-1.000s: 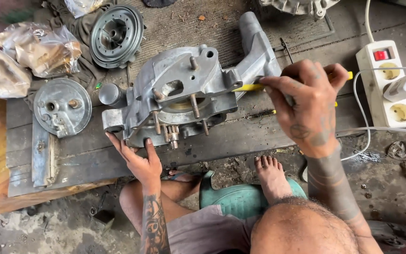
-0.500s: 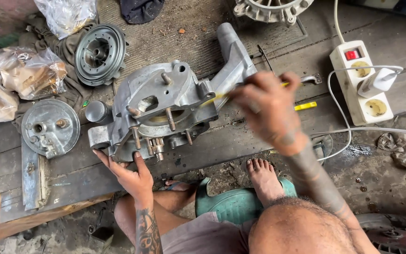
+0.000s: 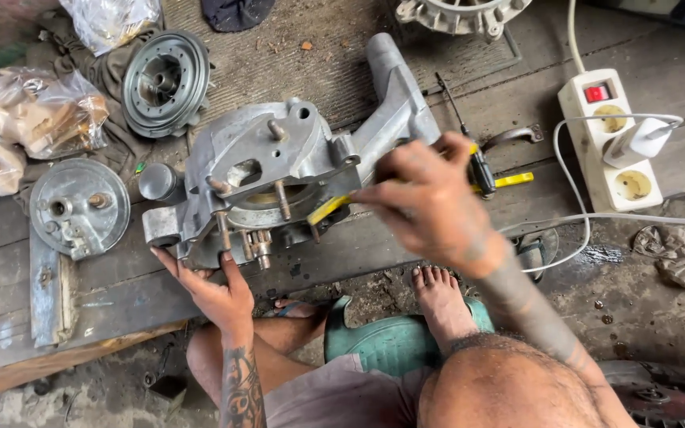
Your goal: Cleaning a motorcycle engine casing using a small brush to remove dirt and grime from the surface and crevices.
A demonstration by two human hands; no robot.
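1. Engine casing (image 3: 279, 170): grey cast metal, lying flat on the plank desk (image 3: 105, 289), studs pointing up, long arm extending away toward the upper right.
2. Left hand (image 3: 216, 293): spread wide, fingers braced against the near lower edge of the casing; nothing held.
3. Right hand (image 3: 430, 202): closed around a yellow-handled tool (image 3: 331, 208), tip set at the casing's round central opening; blurred.
4. Progress, as judged: casing stripped bare, with a round cover plate (image 3: 79, 208) and a ribbed drum (image 3: 166, 82) lying apart at the left; work at the opening unfinished.
5. Nearby: screwdriver (image 3: 469, 147) beside the arm, power strip (image 3: 608, 139) at the right.
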